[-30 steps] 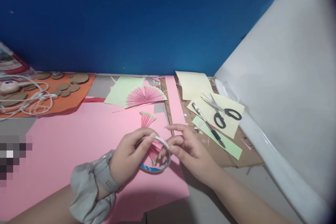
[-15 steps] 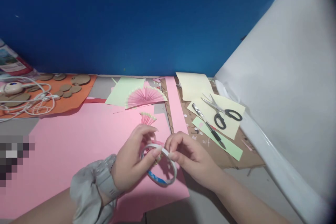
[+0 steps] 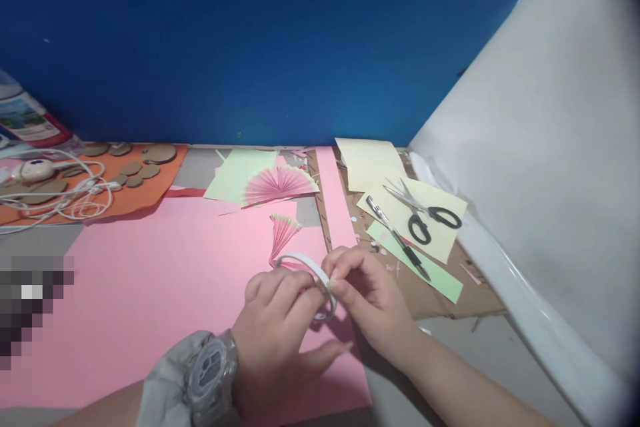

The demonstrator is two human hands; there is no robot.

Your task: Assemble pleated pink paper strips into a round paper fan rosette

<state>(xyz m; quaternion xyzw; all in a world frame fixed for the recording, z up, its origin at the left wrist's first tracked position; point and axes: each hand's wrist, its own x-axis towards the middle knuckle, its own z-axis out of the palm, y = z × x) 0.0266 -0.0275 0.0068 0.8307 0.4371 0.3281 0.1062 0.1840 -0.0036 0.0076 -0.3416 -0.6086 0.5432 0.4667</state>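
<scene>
A thin roll of white tape [image 3: 305,260] is held upright between my two hands, above pink paper. My left hand [image 3: 280,320], wearing a watch, has its fingers curled over the near side of the ring, and its thumb points out to the right. My right hand [image 3: 370,300] pinches the right side of the roll between thumb and fingertips; whether a loose tape end is in the pinch is hidden. Just behind the roll, a small pleated pink paper fan [image 3: 285,233] with a pale green edge lies partly covered.
A wider pleated fan [image 3: 280,185] lies at the back by a green sheet [image 3: 235,170]. On the right are scissors [image 3: 420,213], a pen [image 3: 397,238] and cardboard [image 3: 435,300]. White cables [image 3: 85,197] and brown discs lie on orange paper [image 3: 160,190]. Behind stands a blue wall [image 3: 300,47].
My left hand has turned, bringing its fingers over the ring and its thumb off the rim; the watch face now shows. The roll has tilted. My right hand keeps its pinch.
</scene>
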